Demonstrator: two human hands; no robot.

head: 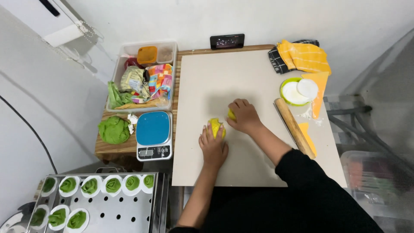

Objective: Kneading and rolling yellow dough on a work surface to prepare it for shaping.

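**Head view: two hands pressing yellow dough on a beige board**

Head view, centre of the frame: the left hand [213, 146] has its fingers curled around a lump of yellow dough [215, 127], gripping it against the beige board [202, 77]. Just above and to the right, the right hand [246, 115] lies knuckles up with its fingers folded over a second yellow piece [231, 114], of which only an edge shows. The two lumps sit close together, seemingly just apart.

To do this well, I judge, pressure should stay even and the pieces stay over the bare middle of the board.

Right of the hands a wooden rolling pin [294, 128] lies at a slant, near a green bowl [285, 86] of white flour. At left stands a blue kitchen scale [154, 134], beside it a ball of green dough [114, 130]. At lower left a perforated metal tray [125, 211] carries green dumplings [113, 185] on white rounds.
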